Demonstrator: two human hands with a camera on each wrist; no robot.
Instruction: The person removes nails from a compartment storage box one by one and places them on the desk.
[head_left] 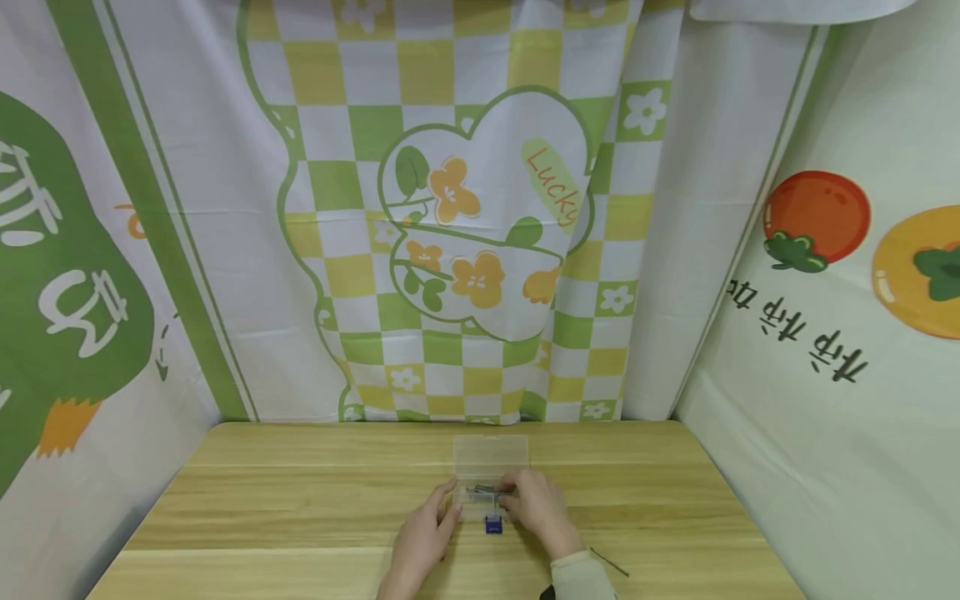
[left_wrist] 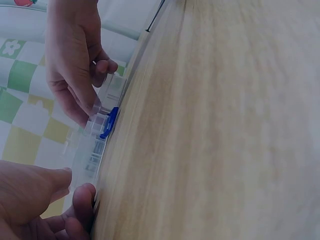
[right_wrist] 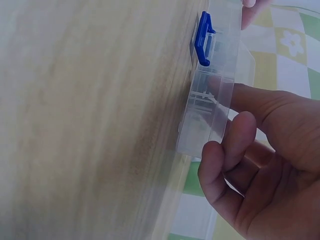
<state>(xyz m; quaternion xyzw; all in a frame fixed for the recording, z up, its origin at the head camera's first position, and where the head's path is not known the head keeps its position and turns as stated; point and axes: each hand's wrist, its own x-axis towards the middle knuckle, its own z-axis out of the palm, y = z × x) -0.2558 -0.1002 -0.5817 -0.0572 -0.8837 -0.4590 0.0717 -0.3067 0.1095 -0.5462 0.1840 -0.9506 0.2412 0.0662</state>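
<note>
A clear plastic compartment box [head_left: 474, 510] with a blue latch [head_left: 493, 525] stands on the table, its clear lid [head_left: 491, 454] raised at the back. My left hand [head_left: 422, 537] grips the box's left side, thumb at the front corner and fingers along the edge. Several thin dark pieces [head_left: 480, 489] lie across the box near the fingertips of my right hand [head_left: 538, 507]. In the right wrist view, one finger of the right hand [right_wrist: 280, 150] reaches behind the clear wall into a compartment, the others bent outside. I cannot tell whether it pinches something.
A thin dark rod [head_left: 609, 562] lies on the wooden table [head_left: 300, 500] beside the right sleeve [head_left: 581, 575]. Behind the table's far edge hangs a checked green and yellow curtain [head_left: 480, 383]. White printed cloth walls [head_left: 817, 450] close off both sides.
</note>
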